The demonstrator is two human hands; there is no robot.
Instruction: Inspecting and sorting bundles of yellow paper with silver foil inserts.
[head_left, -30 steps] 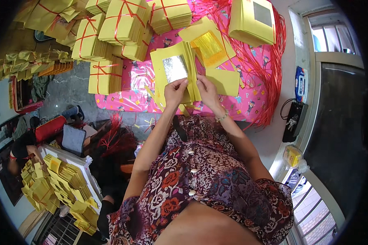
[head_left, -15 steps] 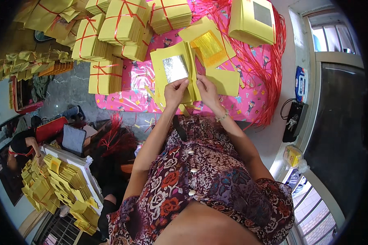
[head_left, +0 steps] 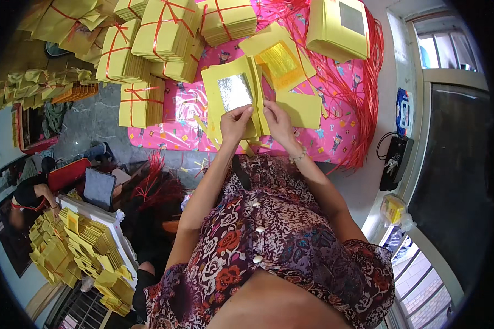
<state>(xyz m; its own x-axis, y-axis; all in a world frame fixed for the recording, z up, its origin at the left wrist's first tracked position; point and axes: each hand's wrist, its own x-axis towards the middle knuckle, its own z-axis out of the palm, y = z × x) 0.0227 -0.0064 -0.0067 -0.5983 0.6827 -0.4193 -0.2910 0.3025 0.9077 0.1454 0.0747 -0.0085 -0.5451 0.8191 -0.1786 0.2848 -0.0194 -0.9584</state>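
Observation:
Yellow paper sheets [head_left: 214,88] lie in a small stack before me on a pink patterned tablecloth [head_left: 175,137]. The top sheet bears a silver foil square [head_left: 234,91]. My left hand [head_left: 234,125] pinches the paper near the foil's lower corner, thumb and forefinger together. Close by, my right hand [head_left: 279,120] pinches the raised right edge of the sheets, which stand up as narrow folds. Behind the fingers the exact grip is partly hidden. A yellow sheet with a gold and orange foil patch [head_left: 282,60] lies just beyond, and a plain yellow piece [head_left: 304,109] lies right of my right hand.
Yellow paper bundles tied with red ribbon [head_left: 164,33] are piled at the far left. A loose yellow stack [head_left: 326,27] stands at the far right, beside long red ribbon strands [head_left: 370,109]. At lower left, another person's arm [head_left: 46,194] reaches over more yellow paper [head_left: 88,236].
Almost nothing differs. The silver-foiled sheet has shifted very slightly to the left; both my hands keep their pinch in the same place.

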